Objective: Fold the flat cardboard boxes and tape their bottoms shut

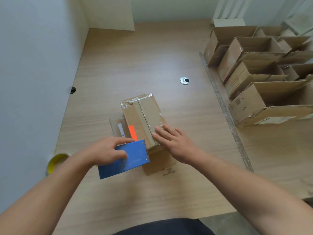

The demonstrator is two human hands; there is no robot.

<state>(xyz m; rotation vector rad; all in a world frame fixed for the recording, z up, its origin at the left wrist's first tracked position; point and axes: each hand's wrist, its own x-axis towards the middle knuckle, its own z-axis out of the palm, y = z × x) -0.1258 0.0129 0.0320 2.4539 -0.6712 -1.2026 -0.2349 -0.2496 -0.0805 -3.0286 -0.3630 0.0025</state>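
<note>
A folded cardboard box (141, 116) stands bottom-up in the middle of the wooden table (135, 65). Clear tape runs along its centre seam, and an orange sticker (132, 132) marks its near left part. My right hand (171, 141) lies flat with spread fingers on the box's near right corner. My left hand (108, 150) grips a blue tape dispenser (125, 160) whose toothed edge sits at the box's near end.
Several folded open boxes (254, 78) fill the right side, beyond a taped strip (220, 99) on the table. A yellow tape roll (56, 161) sits at the left edge by the wall. A metal cable grommet (185, 80) lies behind the box.
</note>
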